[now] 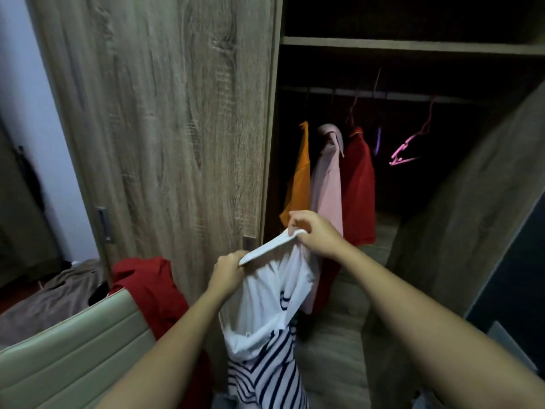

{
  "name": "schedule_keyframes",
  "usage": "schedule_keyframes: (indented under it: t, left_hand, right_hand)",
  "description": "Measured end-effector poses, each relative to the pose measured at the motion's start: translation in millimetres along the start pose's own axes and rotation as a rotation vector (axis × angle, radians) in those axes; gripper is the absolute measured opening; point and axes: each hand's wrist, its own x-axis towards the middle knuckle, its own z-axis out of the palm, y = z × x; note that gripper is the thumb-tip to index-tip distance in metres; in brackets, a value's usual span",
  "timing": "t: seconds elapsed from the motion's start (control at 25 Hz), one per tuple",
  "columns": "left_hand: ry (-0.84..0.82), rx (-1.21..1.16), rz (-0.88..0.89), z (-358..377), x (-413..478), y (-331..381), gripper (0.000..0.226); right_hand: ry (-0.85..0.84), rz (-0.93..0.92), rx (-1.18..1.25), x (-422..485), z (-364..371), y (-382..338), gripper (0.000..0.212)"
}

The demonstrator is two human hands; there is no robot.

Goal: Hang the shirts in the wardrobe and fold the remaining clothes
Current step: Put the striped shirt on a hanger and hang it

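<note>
Nearest me, at six o'clock, the striped shirt [262, 314] hangs down between my forearms, its white upper part bunched over a white hanger [267, 247]. My left hand [228, 268] is curled tight round the hanger's lower end, I judge to steady it while the cloth is worked on. Just above, my right hand [317, 234] pinches the hanger's top together with the shirt's neck, probably to seat the shoulder; I cannot tell whether the hook is free. At eight o'clock a chair back [73, 349] carries a red garment [147, 287], likely waiting its turn, with a brown cloth [50, 293] beyond it at nine. Further in, past the wardrobe door [162, 113] at eleven, the open wardrobe holds an orange shirt [299, 178], a pink shirt [327, 184] and a red shirt [356, 187] side by side under the rail [407, 96] at one o'clock. An empty pink hanger [405, 150] hangs at two.
</note>
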Motion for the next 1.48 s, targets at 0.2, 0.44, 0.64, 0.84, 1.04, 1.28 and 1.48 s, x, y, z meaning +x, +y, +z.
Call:
schedule_keyframes:
  t: [0.2,0.44,0.64,0.84,1.04,1.28,1.48]
  left_hand:
    - [-0.023,0.118,-0.06,-12,5,-36,0.036]
    - [0.122,0.018,0.016,-51,36,-11,0.033]
    - [0.16,0.112,-0.036,-61,51,24,0.013]
    - [0.092,-0.062,0.094,-37,46,37,0.027]
    - [0.125,-0.274,-0.027,-39,59,46,0.035]
    - [0.079,-0.072,0.232,-33,80,61,0.043]
    - [0.133,0.078,0.329,-20,94,97,0.034]
  right_hand:
    - [-0.286,0.06,-0.157,-11,-30,31,0.042]
    - [-0.069,0.232,-0.815,-24,-54,50,0.035]
    - [-0.033,0.52,-0.581,-34,-49,53,0.024]
    - [0.067,0.639,-0.475,-37,-72,63,0.017]
    - [-0.052,0.54,-0.657,-53,-64,81,0.031]
    - [0.129,0.569,-0.412,-65,-104,84,0.038]
    - [0.198,0.537,-0.477,-54,-131,89,0.038]
